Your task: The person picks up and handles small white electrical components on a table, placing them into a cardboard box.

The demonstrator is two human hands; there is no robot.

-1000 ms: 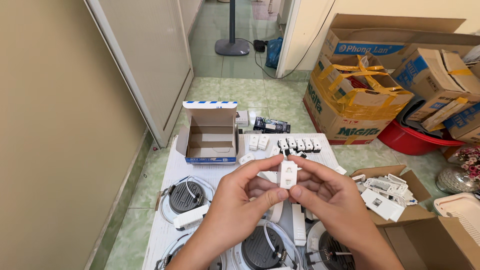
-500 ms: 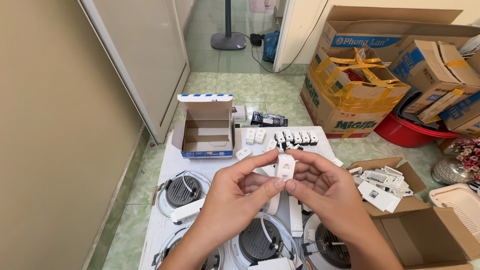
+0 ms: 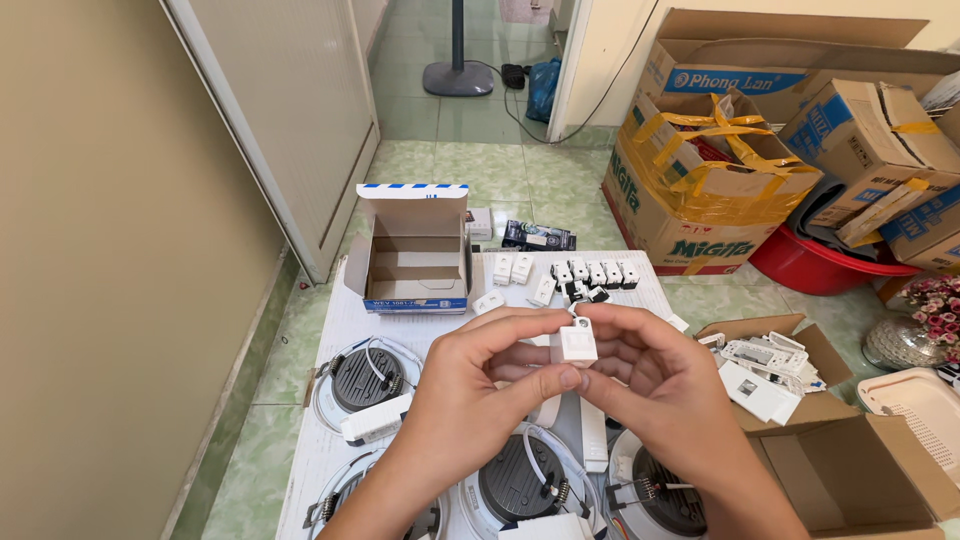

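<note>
Beyond the hands stands an open cardboard box (image 3: 415, 250), with a row of small white modules (image 3: 590, 275) to its right; round downlights (image 3: 365, 378) lie below and left of the wrists. The left hand (image 3: 480, 400) and right hand (image 3: 660, 385) meet — both pinched on a small white module (image 3: 578, 343), long axis upright, held equally between them, nothing in the way.
</note>
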